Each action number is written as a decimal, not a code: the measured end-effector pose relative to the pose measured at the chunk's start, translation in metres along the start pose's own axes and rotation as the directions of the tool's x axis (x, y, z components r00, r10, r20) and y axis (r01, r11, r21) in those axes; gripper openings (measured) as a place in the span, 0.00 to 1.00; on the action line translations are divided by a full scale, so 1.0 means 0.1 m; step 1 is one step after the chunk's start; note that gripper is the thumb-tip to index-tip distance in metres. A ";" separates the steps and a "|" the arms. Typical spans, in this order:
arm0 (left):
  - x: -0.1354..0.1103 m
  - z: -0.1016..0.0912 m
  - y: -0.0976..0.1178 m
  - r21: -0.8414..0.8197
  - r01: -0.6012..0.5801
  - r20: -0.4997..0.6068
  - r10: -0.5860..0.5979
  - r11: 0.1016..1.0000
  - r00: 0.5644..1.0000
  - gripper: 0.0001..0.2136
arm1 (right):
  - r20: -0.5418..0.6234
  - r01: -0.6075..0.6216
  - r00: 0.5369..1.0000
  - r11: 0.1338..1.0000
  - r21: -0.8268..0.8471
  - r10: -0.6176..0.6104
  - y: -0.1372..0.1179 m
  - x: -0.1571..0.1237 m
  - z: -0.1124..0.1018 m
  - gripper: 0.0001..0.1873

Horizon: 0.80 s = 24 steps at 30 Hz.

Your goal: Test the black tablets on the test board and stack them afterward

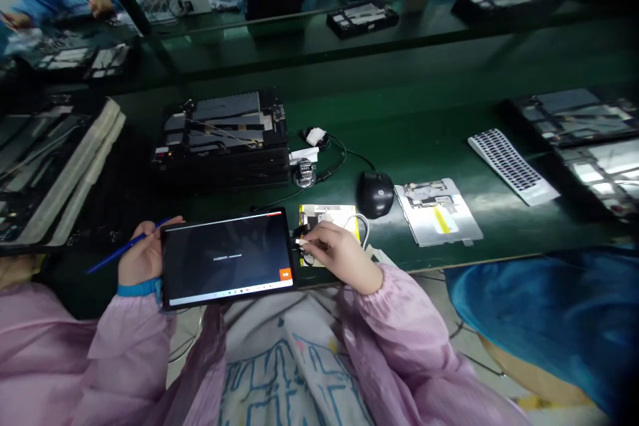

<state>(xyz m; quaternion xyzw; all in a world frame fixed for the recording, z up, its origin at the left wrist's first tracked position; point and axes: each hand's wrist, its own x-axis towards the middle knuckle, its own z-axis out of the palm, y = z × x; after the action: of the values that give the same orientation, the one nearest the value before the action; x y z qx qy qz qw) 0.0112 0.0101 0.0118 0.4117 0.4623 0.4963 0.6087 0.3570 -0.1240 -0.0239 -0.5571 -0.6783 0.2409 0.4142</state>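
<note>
A: Left hand (142, 256)?

B: It's curling closed around a blue stylus (127, 247), and the hand is resting against the left edge of a tablet computer (227, 256), which is sitting dark-screened at the front of the green workbench (399, 123).

A: Right hand (344, 256)?

B: Partly closed, with its fingers (319, 239) pinching a white-tipped cable plug (301, 240) just beside the tablet's right edge.

A: Handling?

B: I'm judging the tablet as light but fragile across its glass, so its edges look safest for holding. The plug looks small and stiff, best pinched by its body.
</note>
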 end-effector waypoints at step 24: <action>-0.01 0.04 -0.04 0.014 -0.051 -0.063 0.052 0.999 0.997 0.14 | -0.056 0.114 0.992 0.993 0.041 -0.111 0.03 -0.07 0.10 0.03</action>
<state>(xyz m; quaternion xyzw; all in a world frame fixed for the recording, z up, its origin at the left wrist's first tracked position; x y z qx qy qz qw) 0.0163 0.0083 0.0094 0.4114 0.4737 0.5218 0.5780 0.3504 -0.1281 -0.0336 -0.5149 -0.6918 0.2172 0.4574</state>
